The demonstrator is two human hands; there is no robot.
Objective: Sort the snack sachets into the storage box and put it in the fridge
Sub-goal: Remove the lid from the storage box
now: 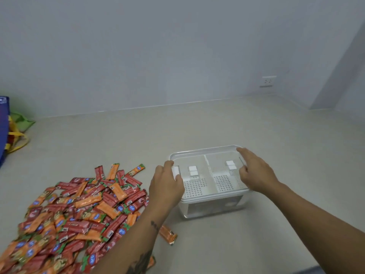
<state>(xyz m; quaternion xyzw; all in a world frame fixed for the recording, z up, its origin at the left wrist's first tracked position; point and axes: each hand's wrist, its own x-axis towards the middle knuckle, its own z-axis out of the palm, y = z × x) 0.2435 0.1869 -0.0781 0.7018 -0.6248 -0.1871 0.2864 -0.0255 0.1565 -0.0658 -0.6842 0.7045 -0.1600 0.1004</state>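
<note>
At centre right of the frame, the storage box (212, 186) sits lidded on the floor (256, 135); the left hand (166, 186) pinches its side latch, the right hand (254, 173) curls over the lid's edge; sachets (79, 210) heap lower left; an uneven pull could tip the light box.

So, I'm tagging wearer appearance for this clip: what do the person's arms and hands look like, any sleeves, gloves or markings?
Both arms are bare as far as the frame shows, with no sleeves, gloves, watch or rings visible. The left forearm carries dark tattoos, a small one near the wrist and a larger one lower down. The right forearm shows no markings.
</note>
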